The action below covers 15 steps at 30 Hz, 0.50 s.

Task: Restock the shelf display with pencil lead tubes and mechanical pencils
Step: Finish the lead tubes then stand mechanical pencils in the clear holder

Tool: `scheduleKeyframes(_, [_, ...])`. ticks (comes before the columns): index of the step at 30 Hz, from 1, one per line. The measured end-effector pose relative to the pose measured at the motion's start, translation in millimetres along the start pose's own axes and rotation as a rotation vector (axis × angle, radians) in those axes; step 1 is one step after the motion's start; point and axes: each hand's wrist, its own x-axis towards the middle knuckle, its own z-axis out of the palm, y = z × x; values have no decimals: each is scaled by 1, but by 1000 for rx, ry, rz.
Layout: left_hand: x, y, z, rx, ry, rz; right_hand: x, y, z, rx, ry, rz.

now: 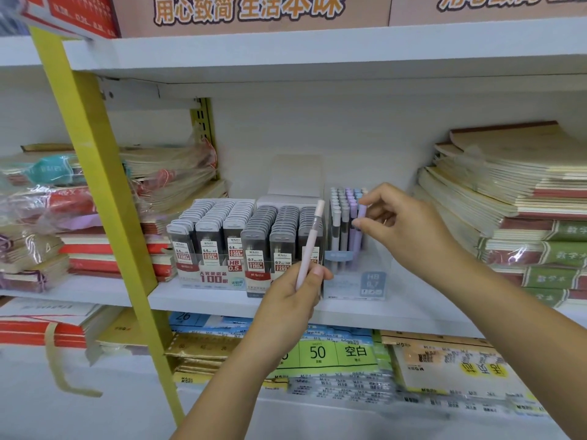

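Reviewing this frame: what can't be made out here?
- Head view: tip of the pink pencil, covered by the left hand.
- Head view: lower end of the purple pencil pinched by the right hand, behind neighbouring pencils; seated or not, cannot tell.
- Head view: fine print on the lead tubes, too small.
- Head view: lower-shelf packets, blurred.

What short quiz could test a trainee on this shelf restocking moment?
1. True or false: the left hand holds a pink pencil outside the pencil box.
2. The right hand pinches a second pencil. Its colour is: A purple, B green, C red.
3. Fill in: the pencil box stands to the ___ of the lead tube boxes.
Key: 1 true; 2 A; 3 right.
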Motion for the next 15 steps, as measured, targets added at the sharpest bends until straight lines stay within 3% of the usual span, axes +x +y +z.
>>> scheduleKeyframes(3, [-1, 3, 1, 6, -17, 14, 0, 0, 4, -132, -13, -34])
scheduleKeyframes(6, [-1, 6, 1, 27, -39, 38, -5, -6, 2, -139, 97, -76])
scheduleKeyframes(8, [-1, 9, 3, 55, -39, 60, -13, -16, 1, 44, 168, -60])
scheduleKeyframes(11, [-1, 14, 10, 140, -29, 101, -19, -35, 0, 534, 20, 120])
scheduleKeyframes(15, [0, 25, 18, 229, -33, 141, -18, -43, -7, 751, -12, 198])
